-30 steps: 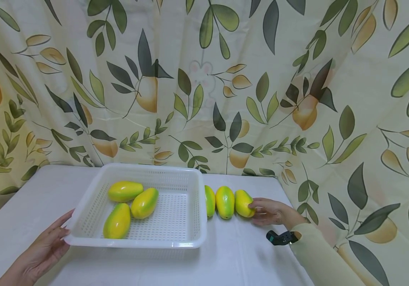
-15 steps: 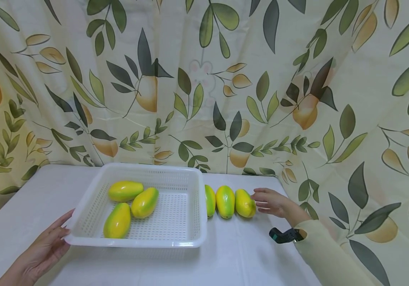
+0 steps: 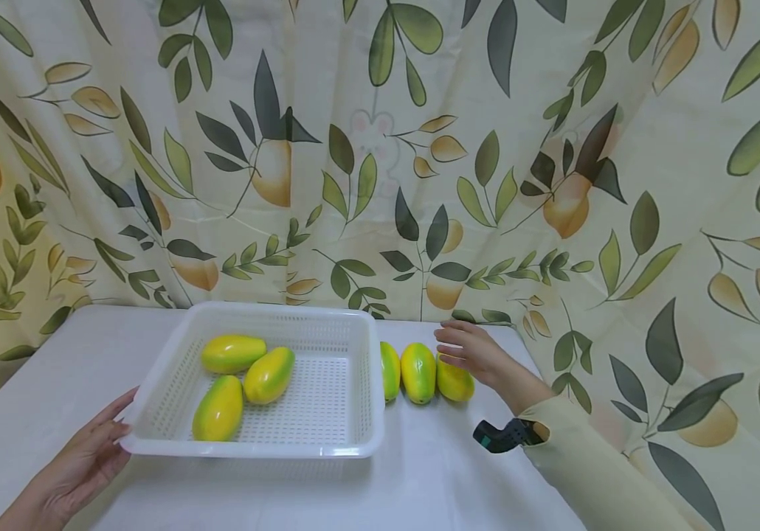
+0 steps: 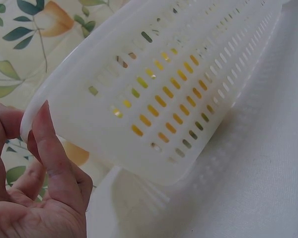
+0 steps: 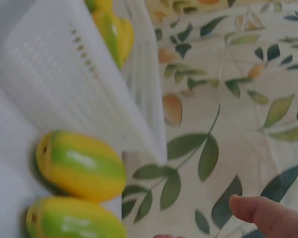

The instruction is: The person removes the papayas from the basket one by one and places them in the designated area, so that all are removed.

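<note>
Right hand [image 3: 476, 355] has moved leftward; in head view its extended fingers, holding nothing, are covering part of the rightmost papaya-like fruit [image 3: 456, 383]. Left wrist view is showing the left hand [image 4: 59, 186] pinching the white basket [image 4: 79, 119] by its rim. Right wrist view is revealing the row's leftmost fruit [image 5: 82, 166], half-hidden from head view.

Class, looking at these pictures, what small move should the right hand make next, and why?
Probably a shift left over the basket, toward the inner fruit nearest it: the right hand holds nothing and has come away from the side of the rightmost fruit outside, while the left hand grips the basket.
</note>
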Tool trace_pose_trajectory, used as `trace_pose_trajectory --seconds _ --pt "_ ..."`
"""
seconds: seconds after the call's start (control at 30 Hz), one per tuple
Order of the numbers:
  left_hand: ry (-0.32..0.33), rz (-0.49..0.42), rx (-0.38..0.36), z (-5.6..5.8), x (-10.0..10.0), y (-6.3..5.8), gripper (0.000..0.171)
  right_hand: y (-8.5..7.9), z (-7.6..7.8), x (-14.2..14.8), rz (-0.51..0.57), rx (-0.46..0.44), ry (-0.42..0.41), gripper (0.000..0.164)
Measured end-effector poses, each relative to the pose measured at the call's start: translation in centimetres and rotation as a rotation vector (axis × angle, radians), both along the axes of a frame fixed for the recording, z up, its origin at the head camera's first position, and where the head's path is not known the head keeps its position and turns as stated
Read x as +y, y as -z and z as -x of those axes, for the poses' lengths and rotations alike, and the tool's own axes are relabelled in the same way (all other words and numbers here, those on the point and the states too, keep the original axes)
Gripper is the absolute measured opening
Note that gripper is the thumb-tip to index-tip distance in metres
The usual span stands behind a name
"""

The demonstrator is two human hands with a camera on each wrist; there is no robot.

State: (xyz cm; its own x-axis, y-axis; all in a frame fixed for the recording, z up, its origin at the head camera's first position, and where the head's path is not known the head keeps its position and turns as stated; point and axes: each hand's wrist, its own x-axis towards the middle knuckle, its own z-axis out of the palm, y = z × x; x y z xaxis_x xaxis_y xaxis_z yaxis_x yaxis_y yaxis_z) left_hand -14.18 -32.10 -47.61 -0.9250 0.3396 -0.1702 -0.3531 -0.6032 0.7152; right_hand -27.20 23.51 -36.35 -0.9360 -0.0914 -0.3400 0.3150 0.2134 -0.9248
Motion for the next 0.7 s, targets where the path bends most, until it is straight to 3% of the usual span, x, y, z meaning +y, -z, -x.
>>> trace_pose_trajectory --seconds 0.17,0.4,0.7 --pt "0.014 -0.008 0.003 0.0 -0.1 0.1 0.055 -0.9 -0.3 -3.0 0.064 0.046 -0.045 0.058" --pt "-0.010 0.021 -0.010 0.0 0.0 0.1 0.055 -1.6 -0.5 -7.7 0.100 0.034 -0.068 0.055" --pt "0.000 -0.001 -0.005 -0.1 0.0 0.1 0.055 -1.1 -0.7 -13.0 0.141 0.013 -0.098 0.059"
